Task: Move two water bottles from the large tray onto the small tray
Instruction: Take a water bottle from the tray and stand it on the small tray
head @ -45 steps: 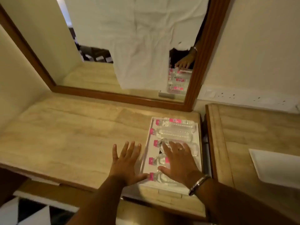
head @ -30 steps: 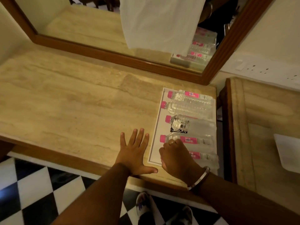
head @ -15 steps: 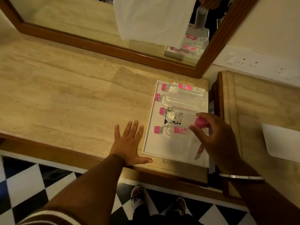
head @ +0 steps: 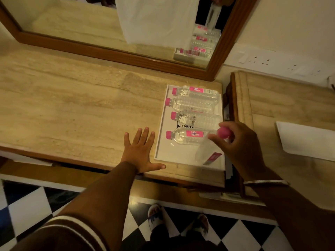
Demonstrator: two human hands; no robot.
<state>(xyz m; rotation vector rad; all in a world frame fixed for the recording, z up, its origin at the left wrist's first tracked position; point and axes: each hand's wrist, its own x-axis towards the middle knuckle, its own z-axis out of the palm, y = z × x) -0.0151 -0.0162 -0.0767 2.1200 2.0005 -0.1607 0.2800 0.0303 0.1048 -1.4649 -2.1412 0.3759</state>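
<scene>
A white large tray lies on the stone counter and holds several clear water bottles with pink caps, lying on their sides. My right hand grips one water bottle by its pink cap, so the bottle hangs nearly upright above the tray's near right corner. My left hand rests flat on the counter just left of the tray, fingers spread, holding nothing. The white small tray sits on the neighbouring counter at the right edge, partly cut off.
A wood-framed mirror stands along the back wall and reflects the bottles. A narrow gap separates the two counters. A socket panel is on the wall at right. Checkered floor and my feet show below.
My right hand closed on the nearest bottle's cap and lifted it off the large tray, moving it right. My left hand stayed flat on the counter. The camera tilted down.
</scene>
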